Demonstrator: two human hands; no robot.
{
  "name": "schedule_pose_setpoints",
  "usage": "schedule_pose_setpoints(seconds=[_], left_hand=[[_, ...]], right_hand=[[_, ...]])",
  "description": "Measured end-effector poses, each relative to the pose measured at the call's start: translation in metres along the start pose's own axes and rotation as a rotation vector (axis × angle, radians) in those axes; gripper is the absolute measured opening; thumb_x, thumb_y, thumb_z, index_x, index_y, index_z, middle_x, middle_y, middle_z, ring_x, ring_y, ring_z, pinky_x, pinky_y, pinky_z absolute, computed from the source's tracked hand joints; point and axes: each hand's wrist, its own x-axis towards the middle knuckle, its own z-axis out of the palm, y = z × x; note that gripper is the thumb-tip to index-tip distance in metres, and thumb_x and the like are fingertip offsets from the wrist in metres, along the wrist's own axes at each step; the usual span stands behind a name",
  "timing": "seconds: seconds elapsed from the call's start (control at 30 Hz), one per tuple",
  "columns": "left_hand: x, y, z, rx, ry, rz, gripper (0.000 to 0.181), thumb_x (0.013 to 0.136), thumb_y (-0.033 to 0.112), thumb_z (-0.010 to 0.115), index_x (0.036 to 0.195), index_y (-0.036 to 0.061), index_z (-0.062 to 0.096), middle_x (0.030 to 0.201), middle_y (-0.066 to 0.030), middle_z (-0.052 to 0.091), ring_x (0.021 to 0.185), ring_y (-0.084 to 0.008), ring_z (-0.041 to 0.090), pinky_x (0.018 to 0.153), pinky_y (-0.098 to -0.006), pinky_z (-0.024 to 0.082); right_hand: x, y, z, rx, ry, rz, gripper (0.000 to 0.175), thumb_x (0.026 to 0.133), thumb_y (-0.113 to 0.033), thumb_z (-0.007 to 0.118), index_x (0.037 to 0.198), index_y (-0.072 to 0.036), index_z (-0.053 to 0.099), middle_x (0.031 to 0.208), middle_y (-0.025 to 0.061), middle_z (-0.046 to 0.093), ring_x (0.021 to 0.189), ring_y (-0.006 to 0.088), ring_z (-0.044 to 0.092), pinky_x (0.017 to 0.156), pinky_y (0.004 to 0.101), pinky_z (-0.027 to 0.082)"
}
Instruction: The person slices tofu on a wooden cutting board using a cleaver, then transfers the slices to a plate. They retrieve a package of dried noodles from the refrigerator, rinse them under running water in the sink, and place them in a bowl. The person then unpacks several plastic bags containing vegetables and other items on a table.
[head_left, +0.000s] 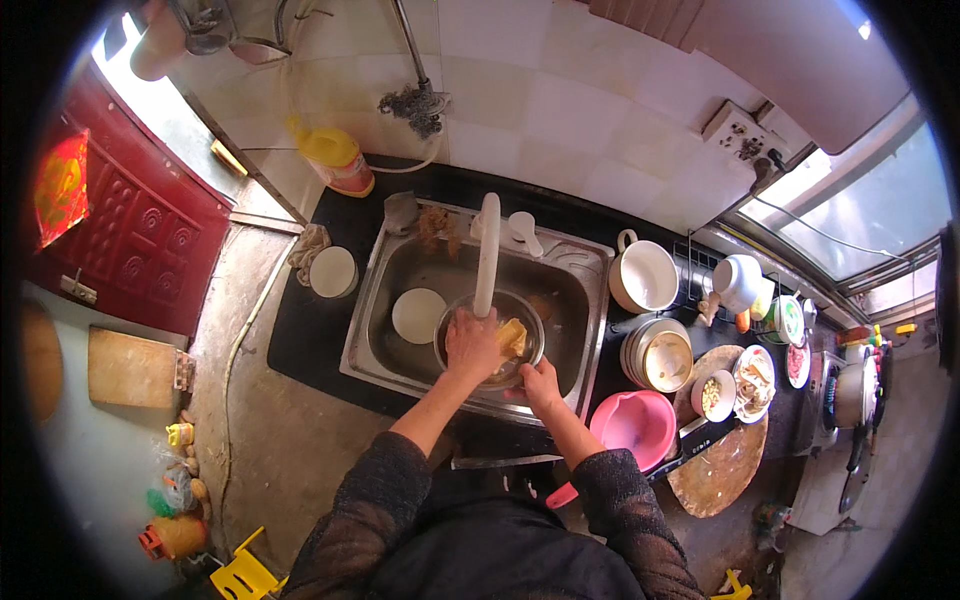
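Observation:
A round metal bowl (537, 330) is in the stainless steel sink (577, 345), below a white tap spout (487, 255). My left hand (472, 341) reaches into the bowl under the spout, its fingertips partly hidden. Against that hand, inside the bowl, rests a crumpled yellow piece (511, 337), perhaps a cloth; whether my fingers grip it is unclear. With my right hand (538, 382) I hold the bowl's near right rim. A white round dish (418, 316) lies in the sink to the left of the bowl.
Stacked bowls (657, 354), a white mug-like pot (643, 276) and a pink basin (634, 429) stand right of the sink. Beyond are a round wooden chopping board (716, 472) and a plate of food (754, 382). Left are a white cup (333, 271) and a yellow-capped bottle (337, 161).

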Motion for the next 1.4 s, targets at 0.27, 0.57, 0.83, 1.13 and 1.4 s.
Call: schedule_pose_setpoints(seconds=[0.27,0.57,0.83,1.13,1.4], left_hand=[[0.007,-0.038,-0.023,-0.229,0.087,-0.522,0.114,0.060,0.048,0.082,0.147,0.0056,0.022,0.131,-0.0234,0.046,0.120,-0.0408,0.048,0.096,-0.0495,0.043],[0.017,-0.045,-0.016,-0.266,-0.122,-0.545,0.101,0.059,0.054,0.082,0.130,-0.0022,0.036,0.125,-0.0219,0.049,0.105,-0.0366,0.060,0.085,-0.0476,0.049],[0.004,-0.058,0.002,-0.494,-0.168,-0.466,0.099,0.060,0.046,0.083,0.133,0.0008,0.034,0.128,-0.0207,0.050,0.109,-0.0369,0.059,0.089,-0.0478,0.048],[-0.012,-0.066,0.001,-1.209,-0.196,-0.695,0.082,0.076,0.042,0.076,0.138,0.0073,0.035,0.116,-0.0125,0.062,0.098,-0.0247,0.065,0.062,-0.0358,0.056],[-0.030,-0.087,0.042,-1.741,-0.481,-0.757,0.040,0.094,0.037,0.056,0.123,0.0094,0.056,0.112,-0.0072,0.065,0.090,-0.0218,0.066,0.059,-0.0353,0.056]], right_hand=[[0.022,0.005,0.014,-0.083,-0.032,-0.105,0.041,0.085,-0.001,0.043,0.126,-0.003,0.045,0.101,0.0127,0.062,0.074,0.0267,0.067,0.050,0.0376,0.060],[0.044,0.005,-0.019,-0.221,0.078,-0.100,0.040,0.084,-0.001,0.045,0.124,-0.003,0.047,0.090,0.0114,0.062,0.057,0.0204,0.061,0.039,0.0318,0.050],[0.056,-0.008,-0.034,-0.384,0.052,-0.222,0.040,0.082,-0.008,0.050,0.122,-0.004,0.051,0.082,0.0123,0.062,0.057,0.0196,0.060,0.043,0.0322,0.049],[0.048,-0.030,-0.035,-0.319,-0.039,-0.201,0.033,0.082,-0.002,0.049,0.115,-0.004,0.051,0.077,0.0058,0.056,0.050,0.0145,0.051,0.039,0.0280,0.043],[0.057,-0.035,-0.043,-0.631,0.021,-0.282,0.041,0.088,-0.015,0.054,0.127,-0.004,0.047,0.090,0.0144,0.061,0.070,0.0272,0.060,0.059,0.0355,0.049]])
